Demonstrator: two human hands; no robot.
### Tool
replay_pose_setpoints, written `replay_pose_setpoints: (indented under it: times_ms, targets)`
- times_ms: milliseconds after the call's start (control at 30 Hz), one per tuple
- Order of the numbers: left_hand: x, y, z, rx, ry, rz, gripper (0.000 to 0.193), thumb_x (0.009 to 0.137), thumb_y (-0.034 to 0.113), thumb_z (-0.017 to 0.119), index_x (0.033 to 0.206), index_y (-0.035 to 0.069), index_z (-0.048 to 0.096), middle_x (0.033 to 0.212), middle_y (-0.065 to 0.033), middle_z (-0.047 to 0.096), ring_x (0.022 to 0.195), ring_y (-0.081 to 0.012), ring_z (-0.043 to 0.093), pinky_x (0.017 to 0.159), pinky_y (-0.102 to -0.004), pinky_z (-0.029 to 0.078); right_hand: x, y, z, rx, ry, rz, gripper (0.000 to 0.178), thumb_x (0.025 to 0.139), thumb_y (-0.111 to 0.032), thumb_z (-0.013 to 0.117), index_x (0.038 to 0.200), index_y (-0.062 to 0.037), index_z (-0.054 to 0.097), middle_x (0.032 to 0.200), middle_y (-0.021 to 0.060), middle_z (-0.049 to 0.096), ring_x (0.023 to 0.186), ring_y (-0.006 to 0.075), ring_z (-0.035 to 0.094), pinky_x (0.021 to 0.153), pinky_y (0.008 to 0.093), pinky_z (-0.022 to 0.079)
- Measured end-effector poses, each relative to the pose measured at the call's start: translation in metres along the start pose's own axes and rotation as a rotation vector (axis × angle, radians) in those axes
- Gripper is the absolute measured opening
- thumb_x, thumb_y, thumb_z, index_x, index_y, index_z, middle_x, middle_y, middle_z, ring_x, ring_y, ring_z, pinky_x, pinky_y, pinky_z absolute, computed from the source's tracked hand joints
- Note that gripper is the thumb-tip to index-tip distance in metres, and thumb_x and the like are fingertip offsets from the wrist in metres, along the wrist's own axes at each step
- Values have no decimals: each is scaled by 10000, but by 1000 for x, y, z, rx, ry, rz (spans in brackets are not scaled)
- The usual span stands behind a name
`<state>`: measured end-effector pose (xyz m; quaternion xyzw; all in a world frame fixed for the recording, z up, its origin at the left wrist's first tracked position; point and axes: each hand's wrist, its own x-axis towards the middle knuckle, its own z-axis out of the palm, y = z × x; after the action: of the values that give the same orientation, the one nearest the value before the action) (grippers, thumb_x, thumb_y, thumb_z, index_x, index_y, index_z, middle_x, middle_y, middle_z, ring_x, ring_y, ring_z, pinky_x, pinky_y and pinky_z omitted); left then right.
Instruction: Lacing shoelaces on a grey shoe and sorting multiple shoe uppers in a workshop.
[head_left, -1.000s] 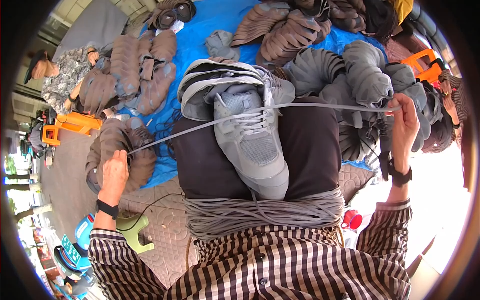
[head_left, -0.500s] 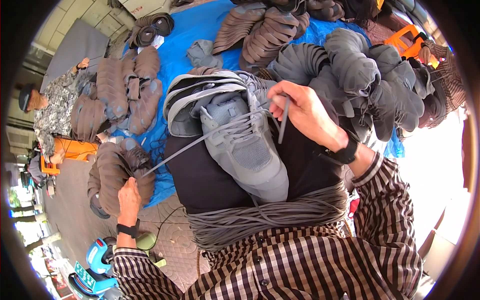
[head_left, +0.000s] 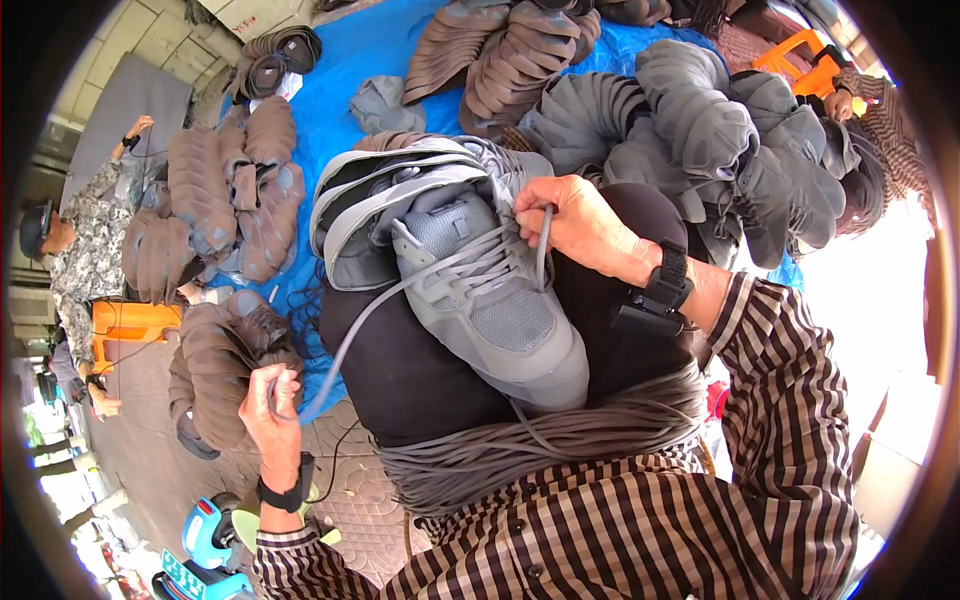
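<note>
A grey shoe upper point(head_left: 525, 345) rests on my dark-covered lap, its toe pointing toward me. Part of its lacing is threaded across the tongue. My left hand point(head_left: 272, 408) is out to the left of the shoe, fingers closed on one length of grey shoelace point(head_left: 352, 335), which sags in a curve back to the eyelets. At the shoe's right eyelet row, my right hand point(head_left: 580, 228) pinches another part of the lace, and a short end hangs below the fingers. More grey uppers point(head_left: 365, 190) lie stacked behind this one.
A thick bundle of grey laces point(head_left: 560, 440) lies across my lap. Stacks of brown uppers point(head_left: 205, 190) and grey uppers point(head_left: 700, 110) cover a blue tarp point(head_left: 350, 60). A person in camouflage point(head_left: 85, 255) sits at the left near an orange stool point(head_left: 130, 322); another person's patterned sleeve point(head_left: 885, 125) shows far right.
The lace to my left hand has gone from taut to slack. My left hand has turned and shifted slightly right and nearer; my right hand has moved left, closer to the eyelets.
</note>
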<state>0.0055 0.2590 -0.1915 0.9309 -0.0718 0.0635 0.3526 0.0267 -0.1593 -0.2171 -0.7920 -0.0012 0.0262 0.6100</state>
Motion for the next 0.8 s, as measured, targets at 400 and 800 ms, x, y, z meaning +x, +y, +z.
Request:
replay_pose_setpoints:
  times_ms: [400, 800]
  targets:
    - [45, 119, 79, -411, -170, 231, 68, 897, 2, 600, 961, -16, 609, 791, -85, 670, 728, -124, 650, 680, -245, 517, 1, -14, -4, -292, 3, -145, 45, 763, -19, 596, 779, 21, 609, 674, 121, 623, 633, 229, 602, 605, 333, 489]
    - [57, 112, 102, -351, -184, 208, 94, 899, 18, 585, 991, 35, 595, 744, -57, 655, 646, -97, 617, 599, -235, 500, 13, -37, -2, -863, -155, -388, 98, 672, -11, 597, 758, 32, 614, 729, 224, 635, 747, 389, 650, 673, 451, 520]
